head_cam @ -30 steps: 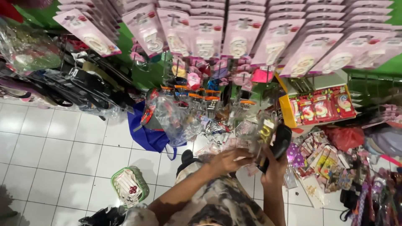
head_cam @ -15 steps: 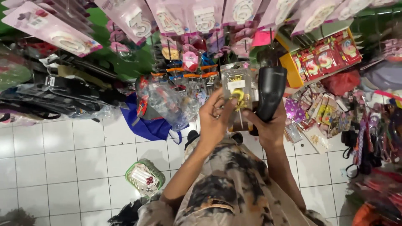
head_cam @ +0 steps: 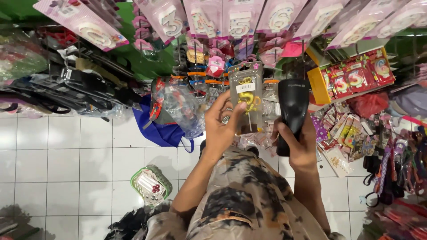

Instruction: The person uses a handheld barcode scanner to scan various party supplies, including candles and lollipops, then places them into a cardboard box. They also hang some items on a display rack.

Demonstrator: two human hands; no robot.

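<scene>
Candle pack [head_cam: 246, 95], just one, pinched in left hand [head_cam: 221, 129] fingers before the rack; right hand [head_cam: 299, 144] wraps one black scanner [head_cam: 292, 111]; one green basket [head_cam: 151, 184] holds small packets

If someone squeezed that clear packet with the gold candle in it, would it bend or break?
The clear candle packet would probably flex, since it looks like thin see-through plastic. It seems light: the left hand holds it up with just fingertips. The gold candle inside looks thin on its stick, so it might snap if squeezed hard.
</scene>
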